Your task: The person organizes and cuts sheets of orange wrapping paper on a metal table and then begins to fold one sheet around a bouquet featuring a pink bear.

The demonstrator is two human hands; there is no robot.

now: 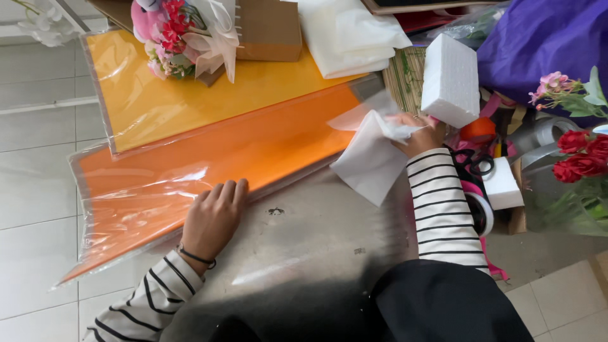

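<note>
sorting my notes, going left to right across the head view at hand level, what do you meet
orange sheet pack → left hand → white tissue sheet → right hand → white foam block → red roses

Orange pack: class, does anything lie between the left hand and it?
Nothing visible: the left hand already rests flat on the orange pack at its near edge. The right hand holds a white sheet.

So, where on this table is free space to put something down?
Bare grey metal tabletop lies between the left hand and the striped right sleeve, below the orange wrapped paper sheets. The right side, around the white foam block and black scissors, is crowded.
</note>
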